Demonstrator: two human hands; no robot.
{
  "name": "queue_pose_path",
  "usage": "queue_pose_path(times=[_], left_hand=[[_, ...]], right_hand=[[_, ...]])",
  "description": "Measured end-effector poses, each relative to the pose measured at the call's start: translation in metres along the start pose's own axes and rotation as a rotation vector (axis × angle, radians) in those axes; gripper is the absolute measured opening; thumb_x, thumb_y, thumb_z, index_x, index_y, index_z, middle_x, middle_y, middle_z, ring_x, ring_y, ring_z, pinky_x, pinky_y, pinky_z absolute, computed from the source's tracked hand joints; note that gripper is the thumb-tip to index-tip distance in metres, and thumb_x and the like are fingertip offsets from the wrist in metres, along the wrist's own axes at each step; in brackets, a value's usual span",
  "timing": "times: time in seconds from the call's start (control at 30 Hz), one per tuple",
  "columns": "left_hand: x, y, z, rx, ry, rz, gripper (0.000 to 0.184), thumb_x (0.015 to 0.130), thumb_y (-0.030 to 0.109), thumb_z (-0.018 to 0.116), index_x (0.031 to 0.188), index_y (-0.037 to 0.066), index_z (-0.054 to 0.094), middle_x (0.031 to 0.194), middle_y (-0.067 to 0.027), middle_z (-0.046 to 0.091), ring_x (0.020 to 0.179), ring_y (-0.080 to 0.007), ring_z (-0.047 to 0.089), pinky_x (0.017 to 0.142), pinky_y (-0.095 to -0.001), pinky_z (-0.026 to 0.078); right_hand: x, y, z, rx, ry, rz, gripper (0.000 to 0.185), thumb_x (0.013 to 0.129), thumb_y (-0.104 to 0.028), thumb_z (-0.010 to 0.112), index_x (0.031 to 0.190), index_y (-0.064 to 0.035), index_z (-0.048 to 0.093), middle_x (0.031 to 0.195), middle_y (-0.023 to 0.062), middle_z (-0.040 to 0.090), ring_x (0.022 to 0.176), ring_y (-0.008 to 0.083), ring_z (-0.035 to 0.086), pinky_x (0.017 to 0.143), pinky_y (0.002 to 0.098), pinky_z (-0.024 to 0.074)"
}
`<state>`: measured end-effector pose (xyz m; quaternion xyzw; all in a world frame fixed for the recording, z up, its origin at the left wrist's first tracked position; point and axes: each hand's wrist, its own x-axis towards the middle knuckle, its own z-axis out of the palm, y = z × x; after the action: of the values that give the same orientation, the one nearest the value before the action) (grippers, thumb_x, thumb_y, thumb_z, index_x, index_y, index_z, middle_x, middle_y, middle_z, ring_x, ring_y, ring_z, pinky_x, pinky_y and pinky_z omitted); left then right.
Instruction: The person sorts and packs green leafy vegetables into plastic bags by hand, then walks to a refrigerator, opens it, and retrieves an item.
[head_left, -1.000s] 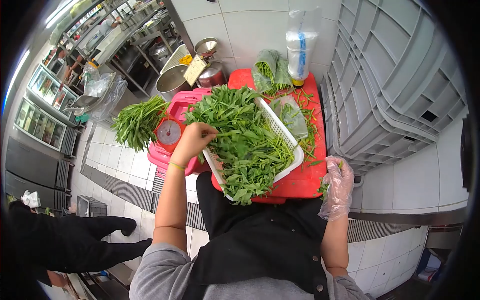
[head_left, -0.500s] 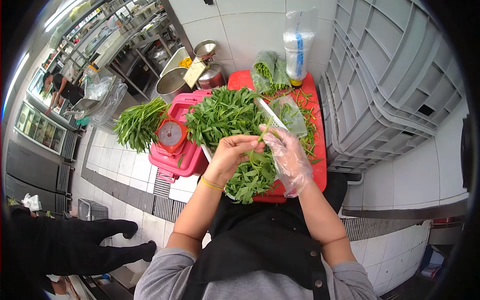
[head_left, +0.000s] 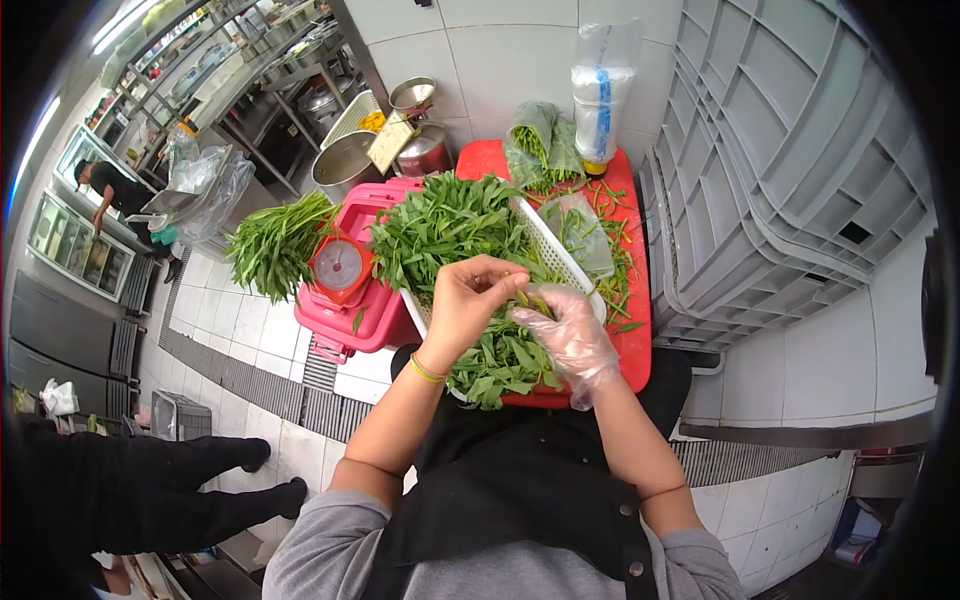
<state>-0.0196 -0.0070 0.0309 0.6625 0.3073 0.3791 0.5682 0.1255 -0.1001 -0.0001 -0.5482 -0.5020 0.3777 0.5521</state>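
Above a white basket (head_left: pixel 563 262) heaped with leafy greens (head_left: pixel 450 225), my two hands are close together. My bare left hand (head_left: pixel 474 305) pinches a green stem between thumb and fingers. My right hand (head_left: pixel 570 333), in a clear plastic glove, has its fingers curled round greens beside it. The basket rests on a red surface (head_left: pixel 628 368), where cut stem pieces (head_left: pixel 618 285) and a clear bag (head_left: pixel 583 232) lie on the right. Behind are bagged greens (head_left: pixel 543 140). A red scale (head_left: pixel 338 265) and a bundle of greens (head_left: pixel 275 245) sit on the left.
Pink containers (head_left: pixel 365 325) stand under the scale. Grey crates (head_left: pixel 770 180) are stacked at the right. Metal pots (head_left: pixel 347 165) stand at the back left. One person in black (head_left: pixel 170 485) is at the lower left; another (head_left: pixel 118 188) bends near the fridges.
My right hand has come from the red surface's right edge to meet my left hand over the basket. Since half a second ago, both hands have shifted slightly. The far person has moved.
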Motion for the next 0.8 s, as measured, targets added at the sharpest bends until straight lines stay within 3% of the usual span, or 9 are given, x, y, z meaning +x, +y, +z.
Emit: queue_pose_path(times=[0.03,0.2,0.3,0.37,0.47,0.57,0.67,0.73,0.8], left_hand=[[0.002,0.002,0.000,-0.126,0.045,-0.051,0.011,0.089,0.007,0.077,0.095,-0.002,0.075,0.080,-0.0034,0.072,0.067,-0.0069,0.062,0.063,-0.0208,0.049],[-0.001,-0.003,-0.002,-0.125,0.056,-0.054,0.011,0.088,0.005,0.078,0.095,-0.003,0.075,0.081,-0.0064,0.074,0.069,-0.0078,0.066,0.065,-0.0214,0.053],[-0.007,-0.010,0.004,-0.186,0.008,-0.065,0.009,0.087,0.003,0.078,0.092,-0.003,0.075,0.083,-0.0086,0.075,0.071,-0.0107,0.070,0.067,-0.0240,0.057],[-0.013,-0.020,0.009,-0.151,-0.072,-0.070,0.008,0.087,0.004,0.078,0.090,-0.003,0.076,0.083,-0.0091,0.075,0.070,-0.0116,0.070,0.066,-0.0243,0.058],[-0.037,-0.033,0.040,-0.174,-0.037,-0.166,0.007,0.087,0.003,0.078,0.089,-0.003,0.076,0.081,-0.0077,0.075,0.070,-0.0099,0.069,0.064,-0.0242,0.057],[-0.052,-0.057,0.062,-0.043,-0.091,-0.171,0.010,0.086,0.005,0.080,0.090,-0.004,0.076,0.079,-0.0066,0.074,0.069,-0.0080,0.068,0.062,-0.0226,0.055],[-0.049,-0.071,0.076,0.073,-0.113,-0.138,0.010,0.085,0.005,0.080,0.091,-0.002,0.077,0.078,-0.0049,0.074,0.067,-0.0064,0.066,0.060,-0.0225,0.053],[-0.033,-0.067,0.077,0.036,-0.075,-0.103,0.021,0.086,0.005,0.078,0.106,-0.002,0.075,0.084,-0.0075,0.074,0.075,-0.0095,0.066,0.067,-0.0260,0.054],[-0.006,-0.064,0.064,0.193,-0.013,0.128,0.038,0.084,0.005,0.079,0.121,0.001,0.070,0.105,-0.0128,0.073,0.087,-0.0142,0.067,0.074,-0.0297,0.055]], right_hand=[[-0.003,-0.029,-0.007,0.140,-0.040,0.210,0.028,0.090,-0.014,0.077,0.114,-0.0008,0.071,0.101,-0.0008,0.069,0.092,0.0079,0.059,0.084,0.0277,0.0489],[-0.008,-0.011,-0.012,0.099,0.030,0.167,0.018,0.093,-0.011,0.072,0.108,-0.0013,0.071,0.093,-0.0021,0.066,0.087,0.0073,0.056,0.078,0.0270,0.0473],[-0.009,-0.007,-0.016,-0.210,-0.001,-0.111,0.015,0.092,-0.014,0.065,0.093,0.0002,0.065,0.084,0.0145,0.062,0.079,0.0294,0.061,0.075,0.0385,0.0472],[-0.010,0.001,-0.029,-0.450,0.055,-0.241,0.016,0.091,-0.017,0.064,0.093,-0.0006,0.065,0.085,0.0149,0.063,0.081,0.0335,0.061,0.076,0.0403,0.0480],[-0.022,0.025,-0.042,-0.143,0.289,0.062,0.018,0.093,-0.017,0.057,0.088,-0.0014,0.064,0.084,0.0090,0.063,0.074,0.0236,0.059,0.070,0.0376,0.0484],[-0.026,0.052,-0.087,0.337,0.413,0.187,0.024,0.096,-0.028,0.052,0.078,-0.0116,0.051,0.069,-0.0029,0.042,0.057,0.0092,0.045,0.053,0.0260,0.0382],[-0.041,0.033,-0.108,0.562,0.611,0.155,0.023,0.100,-0.029,0.058,0.097,-0.0067,0.062,0.079,-0.0011,0.050,0.060,0.0086,0.046,0.054,0.0234,0.0382],[-0.046,0.017,-0.114,0.647,0.619,0.167,0.022,0.101,-0.023,0.060,0.110,-0.0032,0.065,0.082,-0.0018,0.052,0.062,0.0047,0.046,0.054,0.0199,0.0388],[-0.048,0.012,-0.119,0.638,0.622,0.120,0.024,0.102,-0.017,0.061,0.119,-0.0012,0.065,0.083,-0.0029,0.054,0.063,0.0017,0.047,0.054,0.0169,0.0396]])
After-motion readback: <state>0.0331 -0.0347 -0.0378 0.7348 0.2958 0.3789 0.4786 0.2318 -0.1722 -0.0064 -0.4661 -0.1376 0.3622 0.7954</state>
